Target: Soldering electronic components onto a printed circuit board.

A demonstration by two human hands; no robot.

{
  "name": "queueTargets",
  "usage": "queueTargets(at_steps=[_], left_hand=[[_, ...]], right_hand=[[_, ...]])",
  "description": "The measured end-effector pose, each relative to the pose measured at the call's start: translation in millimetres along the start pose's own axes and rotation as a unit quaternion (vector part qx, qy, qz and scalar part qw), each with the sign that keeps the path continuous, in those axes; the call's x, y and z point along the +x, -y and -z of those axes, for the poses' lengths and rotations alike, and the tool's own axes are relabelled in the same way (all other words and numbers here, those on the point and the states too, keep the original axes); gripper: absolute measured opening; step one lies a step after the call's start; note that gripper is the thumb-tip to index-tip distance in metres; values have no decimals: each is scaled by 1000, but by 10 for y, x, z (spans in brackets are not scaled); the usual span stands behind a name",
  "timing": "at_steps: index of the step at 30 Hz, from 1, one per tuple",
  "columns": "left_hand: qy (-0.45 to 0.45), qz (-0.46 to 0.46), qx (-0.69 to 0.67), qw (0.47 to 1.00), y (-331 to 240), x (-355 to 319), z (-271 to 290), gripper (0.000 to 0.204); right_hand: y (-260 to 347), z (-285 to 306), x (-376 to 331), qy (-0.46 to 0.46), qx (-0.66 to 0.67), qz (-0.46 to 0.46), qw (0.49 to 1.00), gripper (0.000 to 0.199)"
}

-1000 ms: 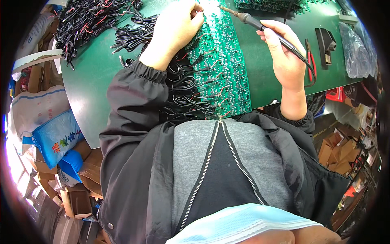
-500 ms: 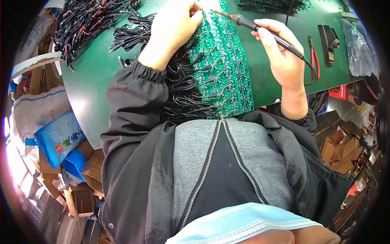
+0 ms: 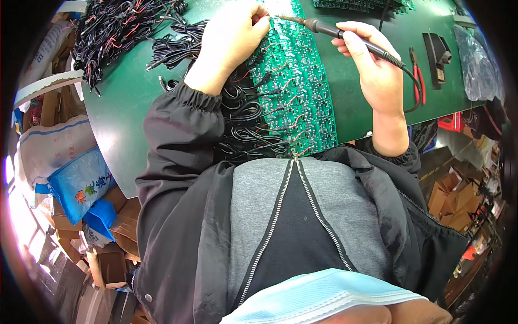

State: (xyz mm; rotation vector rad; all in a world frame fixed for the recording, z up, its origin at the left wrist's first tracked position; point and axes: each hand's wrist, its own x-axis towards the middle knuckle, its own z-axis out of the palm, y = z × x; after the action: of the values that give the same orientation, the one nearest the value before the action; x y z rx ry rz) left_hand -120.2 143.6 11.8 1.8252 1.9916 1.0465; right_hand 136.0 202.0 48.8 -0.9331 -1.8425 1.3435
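Note:
A long panel of green circuit boards point(image 3: 310, 102) lies on the green table in front of me. Black cables point(image 3: 243, 110) with red wire ends run along its left side, several joined to the boards. My right hand point(image 3: 375, 65) grips a soldering iron point(image 3: 326, 28) by its black handle, its tip pointing left over the panel's far part. Close by that tip, my left hand point(image 3: 234, 38) has thumb and forefinger pinched together at the panel's far left edge. Whatever sits between those fingers is too small to make out.
Bundled black cables point(image 3: 127, 32) are heaped at the far left. Red-handled pliers point(image 3: 418, 78), a black stand-like block point(image 3: 436, 56) and a clear plastic bag point(image 3: 477, 62) lie on the right. More circuit boards point(image 3: 361, 5) rest at the back. Cartons and bags crowd the floor.
The soldering iron's tip has dropped slightly nearer to me, and its handle has shifted a little left. My left hand stays pinched at nearly the same spot.

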Motion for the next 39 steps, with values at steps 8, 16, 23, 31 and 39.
queueTargets(at_steps=[8, 16, 23, 31, 39], left_hand=[[-13, -10, 7, 1000, 18, -8, -17, 19], [-7, -8, 14, 1000, 21, -1, -34, 17], [-18, -11, 4, 1000, -97, 14, 13, 13], [-26, -53, -41, 997, -136, 27, 36, 11], [-63, -65, 3, 996, -78, 10, 13, 19]], right_hand=[[31, -2, 47, 21, 3, 2, 1000, 22], [309, 44, 160, 127, -160, 125, 971, 22], [296, -76, 342, 26, -159, 176, 971, 18], [177, -249, 629, 29, -184, 240, 953, 17], [189, -281, 682, 34, -186, 239, 952, 17]])
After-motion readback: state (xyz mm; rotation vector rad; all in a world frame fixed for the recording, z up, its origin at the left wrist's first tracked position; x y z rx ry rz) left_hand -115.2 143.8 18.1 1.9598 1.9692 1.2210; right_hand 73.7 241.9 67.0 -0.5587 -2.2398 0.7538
